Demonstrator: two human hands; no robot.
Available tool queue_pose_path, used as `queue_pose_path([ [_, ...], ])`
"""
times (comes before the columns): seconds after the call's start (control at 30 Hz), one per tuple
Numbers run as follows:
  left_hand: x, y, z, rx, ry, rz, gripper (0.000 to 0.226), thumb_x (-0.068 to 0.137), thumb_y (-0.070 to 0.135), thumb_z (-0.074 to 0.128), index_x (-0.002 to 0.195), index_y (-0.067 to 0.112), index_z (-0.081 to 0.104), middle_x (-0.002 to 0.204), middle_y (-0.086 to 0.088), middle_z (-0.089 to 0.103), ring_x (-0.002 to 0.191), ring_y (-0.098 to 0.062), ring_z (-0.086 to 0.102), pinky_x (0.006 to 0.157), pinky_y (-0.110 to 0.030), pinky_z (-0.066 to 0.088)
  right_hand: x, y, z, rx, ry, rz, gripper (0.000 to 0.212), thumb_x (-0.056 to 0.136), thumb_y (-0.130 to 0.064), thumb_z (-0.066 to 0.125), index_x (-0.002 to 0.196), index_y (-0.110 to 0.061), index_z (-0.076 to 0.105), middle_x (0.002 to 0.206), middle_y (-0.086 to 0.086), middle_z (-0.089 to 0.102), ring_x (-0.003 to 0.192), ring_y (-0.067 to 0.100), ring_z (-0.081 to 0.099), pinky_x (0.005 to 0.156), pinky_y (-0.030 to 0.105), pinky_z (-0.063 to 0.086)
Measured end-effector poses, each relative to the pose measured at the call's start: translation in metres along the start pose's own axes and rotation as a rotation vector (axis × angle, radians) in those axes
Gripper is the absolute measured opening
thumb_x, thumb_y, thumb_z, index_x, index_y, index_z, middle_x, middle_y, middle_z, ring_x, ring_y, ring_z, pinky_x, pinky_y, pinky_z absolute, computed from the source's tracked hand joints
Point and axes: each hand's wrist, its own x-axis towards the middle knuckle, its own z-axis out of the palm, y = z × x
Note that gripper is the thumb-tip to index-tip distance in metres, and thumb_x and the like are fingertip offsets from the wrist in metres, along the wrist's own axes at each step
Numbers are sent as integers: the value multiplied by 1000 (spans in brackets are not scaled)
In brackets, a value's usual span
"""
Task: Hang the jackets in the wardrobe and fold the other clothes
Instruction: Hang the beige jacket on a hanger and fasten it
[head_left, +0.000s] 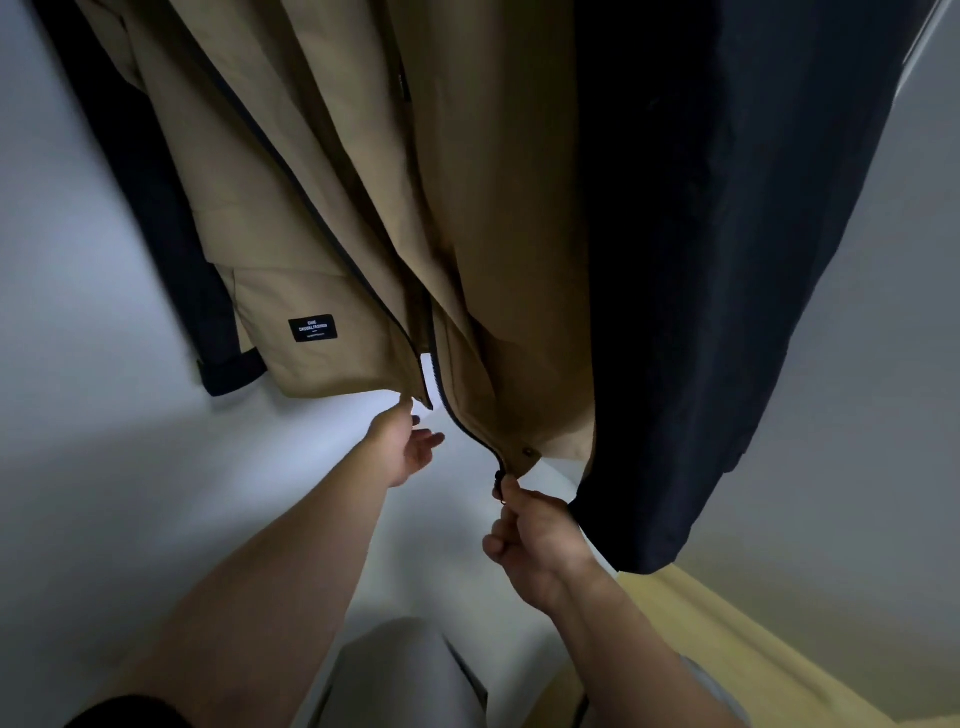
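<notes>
A tan jacket (322, 197) with black sleeves and a black label hangs in front of me, its front zip undone at the bottom. My left hand (402, 444) pinches the bottom corner of the jacket's left front panel at the hem. My right hand (530, 540) pinches the black zip slider (500, 480) at the bottom of the right panel. A dark navy jacket (727, 260) hangs right beside it on the right, touching it.
White wardrobe walls (78, 467) surround the hanging clothes on the left and right. A pale wooden floor strip (727, 649) runs at lower right. My grey trouser legs (395, 675) show at the bottom.
</notes>
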Motion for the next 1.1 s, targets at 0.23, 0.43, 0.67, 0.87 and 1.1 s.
queue_pose_path([
  [0.23,21,-6,5,-442,-155,10,11,100,9,56,95,6,65,71,-5,63,65,-13,52,68,-23,44,-17,-15,-11,81,-11,46,19,103,-20,61,105,-2,64,57,-1,26,45,14,26,45,29,31],
  [0.43,-5,-32,-25,-266,-246,24,12,85,1,70,88,11,65,73,-1,58,52,-7,48,48,-20,40,-12,-13,-16,160,-7,86,18,101,-19,63,102,-1,65,56,-1,26,46,16,25,44,28,32],
  [0.67,-68,-73,-45,-109,-206,173,16,79,-2,75,90,7,67,70,-4,61,58,-10,56,50,-21,44,-9,-1,0,154,6,134,14,100,-16,63,94,-3,62,55,-1,29,44,15,25,44,26,31],
  [0.87,-98,-80,-42,2,-176,325,11,86,3,75,95,7,72,78,-5,66,65,-13,58,62,-25,51,-19,14,14,151,-24,178,12,101,-17,61,94,-8,58,52,-3,32,44,14,24,43,25,29],
  [1.1,-107,-74,-40,-41,-155,349,11,86,2,74,96,5,77,89,-10,74,79,-18,69,74,-29,58,-29,16,28,170,-56,179,11,103,-16,58,96,-7,58,48,-4,35,39,12,27,41,23,32],
])
